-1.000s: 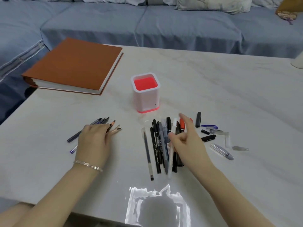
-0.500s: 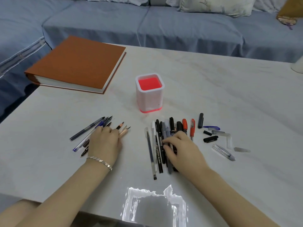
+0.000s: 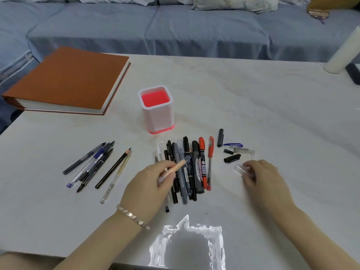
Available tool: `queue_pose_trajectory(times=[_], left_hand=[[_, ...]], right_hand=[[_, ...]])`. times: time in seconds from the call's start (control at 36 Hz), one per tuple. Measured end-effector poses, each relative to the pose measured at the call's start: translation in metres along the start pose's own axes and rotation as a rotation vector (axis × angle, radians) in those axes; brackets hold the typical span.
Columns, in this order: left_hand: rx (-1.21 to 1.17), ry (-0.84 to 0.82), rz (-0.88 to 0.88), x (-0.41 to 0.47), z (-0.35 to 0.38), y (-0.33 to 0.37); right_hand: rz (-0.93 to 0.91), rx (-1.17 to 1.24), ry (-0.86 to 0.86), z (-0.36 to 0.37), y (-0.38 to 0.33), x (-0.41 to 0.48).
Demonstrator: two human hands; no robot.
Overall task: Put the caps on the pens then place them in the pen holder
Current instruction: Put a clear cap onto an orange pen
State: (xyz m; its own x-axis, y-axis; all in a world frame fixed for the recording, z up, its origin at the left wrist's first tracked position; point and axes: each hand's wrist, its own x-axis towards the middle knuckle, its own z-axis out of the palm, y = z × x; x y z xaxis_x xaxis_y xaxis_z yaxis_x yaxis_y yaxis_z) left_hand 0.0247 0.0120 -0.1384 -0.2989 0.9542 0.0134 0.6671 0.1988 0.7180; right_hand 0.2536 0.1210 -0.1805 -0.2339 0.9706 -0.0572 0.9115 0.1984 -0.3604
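Pen (image 3: 176, 167): pinched in the left hand's (image 3: 148, 190) fingers above the pile (image 3: 194, 168), long axis slanting far-right. Cap (image 3: 240, 169), clear: pinched in the right hand's (image 3: 265, 182) fingers, to the right of the pen's free end. Holder (image 3: 156, 110): beyond the pile, nearer the left hand.

The pen holder (image 3: 157, 118) is being left open from above — its near side is being crowded by the pile of pens (image 3: 199, 164), its right approach by scattered caps (image 3: 232, 158).

Glossy marble-look table (image 3: 253, 106) (plastic pen holder (image 3: 158, 117)).
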Motion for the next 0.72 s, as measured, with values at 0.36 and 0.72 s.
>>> queue_pose_trajectory(times=[0.36, 0.72], left_hand=[[-0.165, -0.056, -0.083, -0.008, 0.004, 0.012], [-0.247, -0.079, -0.090, -0.015, 0.008, 0.021]], right_hand=[[0.091, 0.870, -0.025, -0.019, -0.042, -0.030], [0.214, 1.473, -0.137, -0.024, -0.067, -0.037]])
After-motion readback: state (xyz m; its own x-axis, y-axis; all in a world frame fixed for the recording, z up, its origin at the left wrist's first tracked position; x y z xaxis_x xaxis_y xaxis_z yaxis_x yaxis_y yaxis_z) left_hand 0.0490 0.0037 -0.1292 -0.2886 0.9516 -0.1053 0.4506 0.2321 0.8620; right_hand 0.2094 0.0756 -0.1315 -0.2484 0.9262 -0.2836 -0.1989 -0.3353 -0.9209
